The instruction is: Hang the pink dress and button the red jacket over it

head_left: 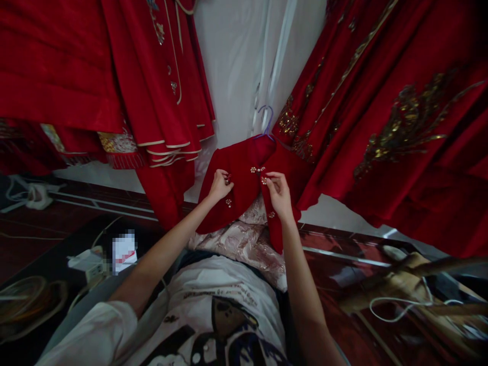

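A small red jacket (244,173) with pearl-like buttons hangs on a purple hanger (267,119) in front of me. My left hand (220,186) is closed, pinching the left front edge of the jacket near a button. My right hand (278,193) is closed, pinching the right front edge beside a button (264,180). The top button pair (257,170) sits fastened between my hands. Below the jacket lies pale brocade fabric (244,241).
Long red embroidered gowns hang at the left (114,81) and right (389,112), with a white wall (236,61) between. A white power strip (89,259) and cables lie at lower left. A wooden object with a white cord (412,290) lies at lower right.
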Tool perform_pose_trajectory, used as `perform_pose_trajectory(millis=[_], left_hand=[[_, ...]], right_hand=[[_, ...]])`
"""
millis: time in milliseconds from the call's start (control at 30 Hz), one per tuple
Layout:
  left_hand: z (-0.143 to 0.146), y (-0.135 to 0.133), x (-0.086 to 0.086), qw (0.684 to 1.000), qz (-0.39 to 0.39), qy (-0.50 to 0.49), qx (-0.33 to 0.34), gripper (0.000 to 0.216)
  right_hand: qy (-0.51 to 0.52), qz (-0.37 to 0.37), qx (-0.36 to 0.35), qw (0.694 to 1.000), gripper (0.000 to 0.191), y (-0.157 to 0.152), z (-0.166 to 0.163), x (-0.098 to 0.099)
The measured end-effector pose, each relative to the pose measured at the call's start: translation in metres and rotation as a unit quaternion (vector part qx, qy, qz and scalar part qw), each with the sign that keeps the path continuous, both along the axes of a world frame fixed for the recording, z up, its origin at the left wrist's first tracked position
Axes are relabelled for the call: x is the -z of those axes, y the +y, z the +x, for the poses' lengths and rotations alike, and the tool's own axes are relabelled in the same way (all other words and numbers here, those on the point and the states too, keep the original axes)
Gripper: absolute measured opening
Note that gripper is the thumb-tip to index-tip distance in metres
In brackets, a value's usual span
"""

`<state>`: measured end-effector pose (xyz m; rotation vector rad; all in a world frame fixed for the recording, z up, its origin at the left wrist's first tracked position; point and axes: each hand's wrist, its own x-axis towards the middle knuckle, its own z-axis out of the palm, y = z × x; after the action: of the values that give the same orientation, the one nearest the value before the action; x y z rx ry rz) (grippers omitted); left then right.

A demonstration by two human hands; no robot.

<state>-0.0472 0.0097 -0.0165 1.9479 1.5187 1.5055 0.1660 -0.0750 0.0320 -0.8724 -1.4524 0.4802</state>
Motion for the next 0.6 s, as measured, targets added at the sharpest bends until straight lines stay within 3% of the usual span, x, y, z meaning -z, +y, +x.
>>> perform_pose_trajectory(millis=[200,400,600], left_hand=[[-0.009,0.016,0.007,0.991,-0.100,-0.079,0.032,0.026],[-0.018,0.028,0.013,0.987,-0.082,-0.140,0.019,0.030],[-0.022,0.027,0.008,0.975,-0.096,-0.190,0.068,0.027]], right_hand=[[-0.072,-0.032,-0.063,0.995,0.025,0.020,-0.025,0.006],[-0.159,-0.021,-0.065,0.985,0.019,0.043,-0.049,0.004],[-0.194,0.006,-0.034,0.980,0.019,0.054,-0.051,0.010]])
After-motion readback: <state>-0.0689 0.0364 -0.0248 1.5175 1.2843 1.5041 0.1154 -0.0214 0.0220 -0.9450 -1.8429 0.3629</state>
